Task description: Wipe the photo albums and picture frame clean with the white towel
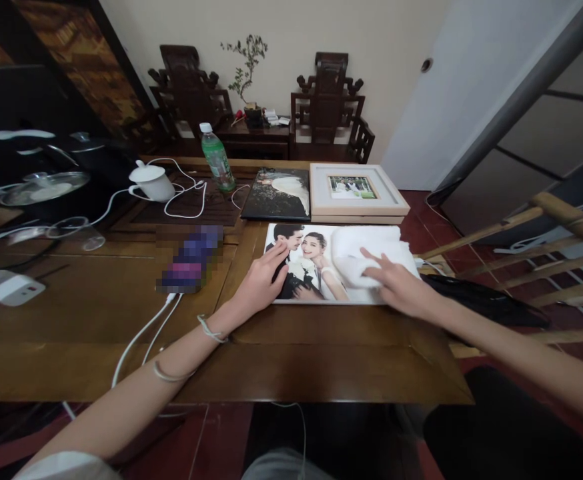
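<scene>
A glossy photo panel, printed with a couple in black and white clothes, lies flat near the table's right end. My left hand rests on its left edge with the fingers stretched out, holding nothing. Over the panel's right part is a white cloth, folded and partly bunched. My right hand grips and presses the bunched part from the right, with the index finger extended. The cloth and hand hide the print beneath them.
Behind the panel are a dark photo album and stacked wooden picture frames. A green bottle, a white lidded cup, a charging phone and a glass-lidded pot stand or lie leftward. White cables cross the table.
</scene>
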A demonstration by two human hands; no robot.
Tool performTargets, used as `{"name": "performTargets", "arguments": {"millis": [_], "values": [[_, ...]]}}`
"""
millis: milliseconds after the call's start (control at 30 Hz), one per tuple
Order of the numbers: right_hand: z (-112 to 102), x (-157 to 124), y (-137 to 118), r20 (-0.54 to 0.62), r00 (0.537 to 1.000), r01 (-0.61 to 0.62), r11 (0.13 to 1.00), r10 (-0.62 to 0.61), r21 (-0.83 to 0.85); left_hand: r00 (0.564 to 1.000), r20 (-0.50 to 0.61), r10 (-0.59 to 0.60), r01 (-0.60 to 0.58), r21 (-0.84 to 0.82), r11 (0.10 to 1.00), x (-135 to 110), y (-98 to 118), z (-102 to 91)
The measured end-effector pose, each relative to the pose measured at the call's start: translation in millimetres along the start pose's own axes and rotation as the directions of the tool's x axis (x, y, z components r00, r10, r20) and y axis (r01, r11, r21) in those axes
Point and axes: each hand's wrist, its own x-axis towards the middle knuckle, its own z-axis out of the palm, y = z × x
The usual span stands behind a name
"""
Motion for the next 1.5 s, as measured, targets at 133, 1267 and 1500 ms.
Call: {"name": "performTargets", "arguments": {"millis": [133,1267,1500], "values": [[10,-47,-43,0.028,0.992,0.123,0.992,-0.124,0.032,1.000,-0.014,-0.002,0.002,-0.021,1.000,0,0,0.7],[11,-22,-49,0.041,0.995,0.091,0.995,-0.092,0.036,1.000,-0.004,0.010,-0.010,0.017,1.000,0,-1,0.9],[7,-29,-87,0.145,0.974,0.156,0.980,-0.173,0.121,1.000,0.010,0.002,-0.002,0.010,1.000,1,0,0.4]]}}
